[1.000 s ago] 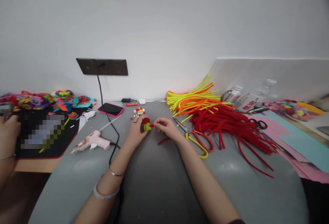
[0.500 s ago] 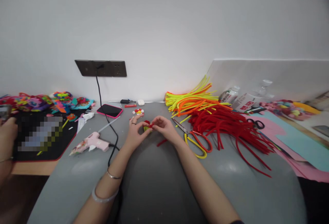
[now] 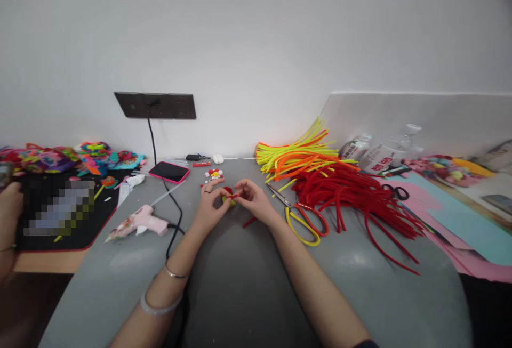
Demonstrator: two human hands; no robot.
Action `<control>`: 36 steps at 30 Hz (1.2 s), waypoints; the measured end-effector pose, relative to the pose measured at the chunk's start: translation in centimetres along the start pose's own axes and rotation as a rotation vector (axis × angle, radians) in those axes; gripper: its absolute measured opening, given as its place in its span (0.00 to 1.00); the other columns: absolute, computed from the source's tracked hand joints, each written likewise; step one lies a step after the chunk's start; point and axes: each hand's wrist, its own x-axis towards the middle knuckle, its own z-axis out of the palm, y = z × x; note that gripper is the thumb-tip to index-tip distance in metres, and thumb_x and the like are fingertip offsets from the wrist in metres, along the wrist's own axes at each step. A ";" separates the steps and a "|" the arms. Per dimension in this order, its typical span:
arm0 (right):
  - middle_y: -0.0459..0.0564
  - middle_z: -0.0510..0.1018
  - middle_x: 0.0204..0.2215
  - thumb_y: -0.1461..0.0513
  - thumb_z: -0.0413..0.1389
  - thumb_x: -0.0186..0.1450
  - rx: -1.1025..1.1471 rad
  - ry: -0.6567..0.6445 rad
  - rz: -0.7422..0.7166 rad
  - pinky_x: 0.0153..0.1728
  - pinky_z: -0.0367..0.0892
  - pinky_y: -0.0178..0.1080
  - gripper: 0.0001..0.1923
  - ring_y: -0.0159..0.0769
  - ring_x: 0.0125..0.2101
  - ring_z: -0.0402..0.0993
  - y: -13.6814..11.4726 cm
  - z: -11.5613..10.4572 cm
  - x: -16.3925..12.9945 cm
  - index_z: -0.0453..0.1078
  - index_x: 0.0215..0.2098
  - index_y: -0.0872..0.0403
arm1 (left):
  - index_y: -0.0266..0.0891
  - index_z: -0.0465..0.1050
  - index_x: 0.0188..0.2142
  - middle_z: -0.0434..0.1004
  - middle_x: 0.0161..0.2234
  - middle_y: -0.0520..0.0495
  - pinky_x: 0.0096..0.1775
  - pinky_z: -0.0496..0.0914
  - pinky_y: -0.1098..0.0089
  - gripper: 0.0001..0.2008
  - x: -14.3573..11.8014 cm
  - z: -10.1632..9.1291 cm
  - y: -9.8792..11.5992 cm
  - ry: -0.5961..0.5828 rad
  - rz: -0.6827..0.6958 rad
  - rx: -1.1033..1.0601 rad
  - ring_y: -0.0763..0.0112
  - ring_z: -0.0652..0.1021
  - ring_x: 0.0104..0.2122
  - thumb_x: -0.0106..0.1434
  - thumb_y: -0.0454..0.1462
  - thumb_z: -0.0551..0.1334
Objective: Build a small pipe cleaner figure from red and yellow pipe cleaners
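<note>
Between my two hands is a small red and yellow-green pipe cleaner piece, partly hidden by the fingers. My left hand pinches it from the left with thumb and forefinger. From the other side, my right hand has its fingertips closed on the red part. A short red pipe cleaner lies on the table below my right hand. Small white, red and yellow pompoms sit just beyond my left fingers. Scissors with red and yellow handles lie to the right of my right hand.
A pink glue gun with a black cord lies left, near a pink-cased phone. Bundles of yellow-orange pipe cleaners and red pipe cleaners spread to the right. Plastic bottles lean behind. A co-worker's hand is far left.
The view has shifted slightly. Both hands stay together on the pipe cleaner piece, with the right fingertips moved a little on its red part.
</note>
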 end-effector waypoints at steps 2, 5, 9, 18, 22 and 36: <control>0.42 0.71 0.27 0.54 0.64 0.57 0.006 -0.019 0.001 0.32 0.66 0.37 0.19 0.32 0.27 0.69 0.1 0.0 0.0 0.63 0.40 0.51 | 0.41 0.72 0.30 0.70 0.53 0.41 0.58 0.58 0.51 0.02 0.0 0.0 0.0 -0.001 0.007 0.002 0.56 0.69 0.56 0.60 0.34 0.61; 0.41 0.71 0.26 0.54 0.64 0.56 0.026 -0.044 0.026 0.32 0.65 0.37 0.21 0.32 0.26 0.69 0.2 -0.1 -0.1 0.62 0.42 0.50 | 0.41 0.72 0.30 0.70 0.54 0.42 0.58 0.59 0.51 0.02 0.0 0.0 0.0 -0.009 0.021 0.003 0.56 0.68 0.57 0.59 0.33 0.61; 0.40 0.71 0.25 0.54 0.65 0.56 0.047 -0.073 0.076 0.32 0.64 0.36 0.22 0.31 0.26 0.69 0.2 -0.3 -0.1 0.62 0.42 0.50 | 0.41 0.72 0.29 0.70 0.53 0.43 0.57 0.60 0.52 0.03 0.0 -0.1 0.1 0.002 0.075 0.030 0.56 0.69 0.56 0.57 0.32 0.62; 0.43 0.74 0.25 0.51 0.62 0.57 -0.030 -0.076 0.152 0.26 0.62 0.34 0.15 0.29 0.23 0.69 -0.5 -0.3 -0.1 0.68 0.32 0.54 | 0.41 0.73 0.28 0.71 0.54 0.42 0.57 0.60 0.51 0.03 0.1 -0.3 0.3 0.010 0.019 0.014 0.56 0.69 0.56 0.59 0.35 0.63; 0.42 0.72 0.20 0.48 0.60 0.58 -0.061 -0.057 0.184 0.22 0.58 0.33 0.17 0.29 0.20 0.66 -0.7 -0.3 -0.2 0.70 0.31 0.54 | 0.41 0.73 0.29 0.71 0.54 0.42 0.57 0.61 0.51 0.04 0.0 -0.2 0.3 0.017 -0.022 -0.022 0.56 0.70 0.56 0.59 0.36 0.63; 0.41 0.71 0.22 0.51 0.64 0.55 -0.021 -0.119 0.197 0.27 0.61 0.34 0.17 0.28 0.22 0.65 -1.2 0.0 -0.4 0.66 0.28 0.54 | 0.40 0.74 0.28 0.70 0.55 0.41 0.59 0.58 0.51 0.06 -0.1 -0.2 0.2 -0.009 -0.047 -0.089 0.57 0.68 0.57 0.61 0.37 0.61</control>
